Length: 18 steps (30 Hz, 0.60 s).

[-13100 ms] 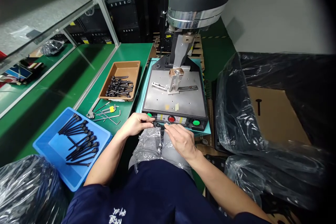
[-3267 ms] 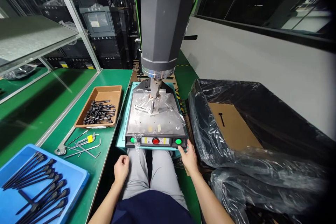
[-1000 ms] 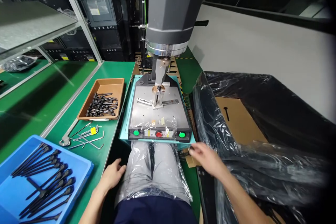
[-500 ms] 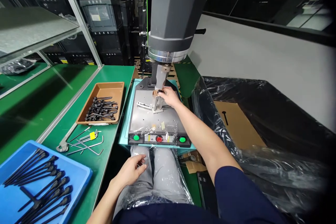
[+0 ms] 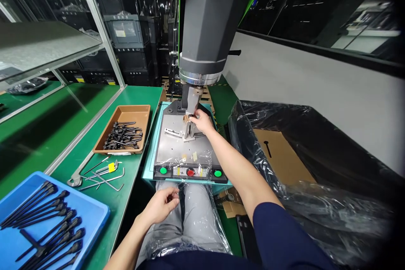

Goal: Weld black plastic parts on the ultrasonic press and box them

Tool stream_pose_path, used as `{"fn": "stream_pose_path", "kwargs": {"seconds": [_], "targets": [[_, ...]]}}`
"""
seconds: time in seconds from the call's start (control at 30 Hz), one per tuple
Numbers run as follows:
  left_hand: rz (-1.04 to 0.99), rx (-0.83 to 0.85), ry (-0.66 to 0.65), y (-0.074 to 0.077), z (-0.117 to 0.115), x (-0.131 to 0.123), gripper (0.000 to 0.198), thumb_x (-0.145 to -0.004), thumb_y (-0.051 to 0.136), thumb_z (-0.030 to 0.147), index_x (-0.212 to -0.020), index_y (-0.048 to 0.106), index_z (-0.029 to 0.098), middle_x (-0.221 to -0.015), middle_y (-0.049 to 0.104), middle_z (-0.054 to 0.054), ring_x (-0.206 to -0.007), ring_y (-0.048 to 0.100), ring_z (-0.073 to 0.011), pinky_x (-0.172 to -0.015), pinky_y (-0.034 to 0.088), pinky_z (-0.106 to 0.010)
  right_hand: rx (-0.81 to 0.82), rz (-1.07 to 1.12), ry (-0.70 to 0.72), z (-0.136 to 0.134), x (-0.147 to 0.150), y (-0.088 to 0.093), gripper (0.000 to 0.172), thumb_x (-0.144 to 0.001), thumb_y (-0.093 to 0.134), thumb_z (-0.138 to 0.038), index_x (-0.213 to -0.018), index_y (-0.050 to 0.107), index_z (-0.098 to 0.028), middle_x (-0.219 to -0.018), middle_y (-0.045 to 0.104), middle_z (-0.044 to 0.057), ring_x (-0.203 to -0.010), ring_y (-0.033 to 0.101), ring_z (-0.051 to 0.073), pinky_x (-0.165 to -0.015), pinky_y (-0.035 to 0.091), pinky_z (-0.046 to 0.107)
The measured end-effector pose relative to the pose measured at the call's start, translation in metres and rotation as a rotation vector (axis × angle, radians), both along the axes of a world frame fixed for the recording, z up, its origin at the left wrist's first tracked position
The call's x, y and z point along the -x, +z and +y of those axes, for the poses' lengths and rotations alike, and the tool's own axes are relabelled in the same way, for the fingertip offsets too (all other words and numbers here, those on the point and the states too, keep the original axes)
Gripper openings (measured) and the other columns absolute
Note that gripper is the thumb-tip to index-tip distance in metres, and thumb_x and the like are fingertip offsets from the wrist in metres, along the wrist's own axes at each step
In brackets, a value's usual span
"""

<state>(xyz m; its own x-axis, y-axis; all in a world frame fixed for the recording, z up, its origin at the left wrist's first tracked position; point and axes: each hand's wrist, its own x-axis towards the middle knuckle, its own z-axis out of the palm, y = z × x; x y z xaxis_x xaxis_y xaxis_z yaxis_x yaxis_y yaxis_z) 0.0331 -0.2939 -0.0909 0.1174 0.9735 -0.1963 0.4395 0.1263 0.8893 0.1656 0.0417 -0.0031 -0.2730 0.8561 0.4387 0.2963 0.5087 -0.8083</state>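
Observation:
My right hand (image 5: 202, 122) reaches to the metal fixture (image 5: 189, 130) on the machine's base plate. Its thumb and fingers pinch a small black part (image 5: 192, 116) at the fixture's top, just under the grey metal horn (image 5: 193, 100) of the machine. Most of that part is hidden by the fingers and the fixture. Over my lap, in front of the machine's button panel (image 5: 177, 172), hovers my left hand (image 5: 162, 206). Its fingers are loosely curled, thumb apart, and nothing shows in them.
On the green bench at left are a brown tray (image 5: 98, 147) of black screw-like parts, several hex keys (image 5: 110, 176), a wrench (image 5: 76, 178) and a blue tray (image 5: 98, 213) of long black pieces. At right, a plastic-lined box (image 5: 243, 114) holds cardboard with one black piece (image 5: 267, 149).
My left hand's fingers have curled in slightly. The right hand remains at the fixture's top with the black part. The camera view has tilted up a little.

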Motion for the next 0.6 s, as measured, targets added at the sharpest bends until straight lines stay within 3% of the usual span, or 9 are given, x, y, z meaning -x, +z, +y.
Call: {"fn": "stream_pose_path", "kwargs": {"seconds": [0.2,0.33,0.5,0.6], "targets": [[-0.093,0.007,0.043,-0.023,-0.008,0.006,0.042,-0.084,0.061,0.041,-0.115,0.066,0.013,-0.099,0.071,-0.009,-0.086,0.064,-0.02,-0.079,0.05,-0.031,-0.011,0.154,0.003,-0.001,0.003,-0.001,0.019,-0.069,0.07,-0.035,-0.078,0.061,-0.02,-0.084,0.068,0.005,-0.087,0.062,0.025,-0.089,0.047,0.044],[-0.104,-0.008,0.076,-0.022,-0.008,0.011,0.039,-0.086,0.061,0.041,-0.113,0.067,0.014,-0.102,0.072,-0.01,-0.092,0.066,-0.0222,-0.083,0.051,-0.034,0.041,0.289,0.083,-0.036,-0.015,0.001,0.027,-0.073,0.073,-0.042,-0.084,0.06,-0.021,-0.09,0.069,0.004,-0.087,0.066,0.021,-0.088,0.051,0.041],[-0.26,-0.187,0.26,0.006,0.006,0.009,0.039,-0.089,0.061,0.043,-0.117,0.066,0.016,-0.108,0.072,-0.01,-0.1,0.066,-0.0223,-0.093,0.05,-0.038,0.635,0.499,0.437,-0.134,-0.034,-0.013,0.049,-0.065,0.088,-0.042,-0.096,0.055,-0.023,-0.089,0.071,0.002,-0.068,0.069,0.018,-0.067,0.057,0.034],[-0.413,-0.316,0.357,0.024,0.023,0.003,0.046,-0.085,0.067,0.044,-0.123,0.063,0.017,-0.111,0.07,-0.011,-0.096,0.067,-0.0203,-0.092,0.051,-0.037,0.895,0.548,0.561,-0.187,-0.036,-0.026,0.054,-0.063,0.092,-0.041,-0.096,0.053,-0.023,-0.084,0.072,0.001,-0.062,0.066,0.015,-0.061,0.054,0.028]]}}
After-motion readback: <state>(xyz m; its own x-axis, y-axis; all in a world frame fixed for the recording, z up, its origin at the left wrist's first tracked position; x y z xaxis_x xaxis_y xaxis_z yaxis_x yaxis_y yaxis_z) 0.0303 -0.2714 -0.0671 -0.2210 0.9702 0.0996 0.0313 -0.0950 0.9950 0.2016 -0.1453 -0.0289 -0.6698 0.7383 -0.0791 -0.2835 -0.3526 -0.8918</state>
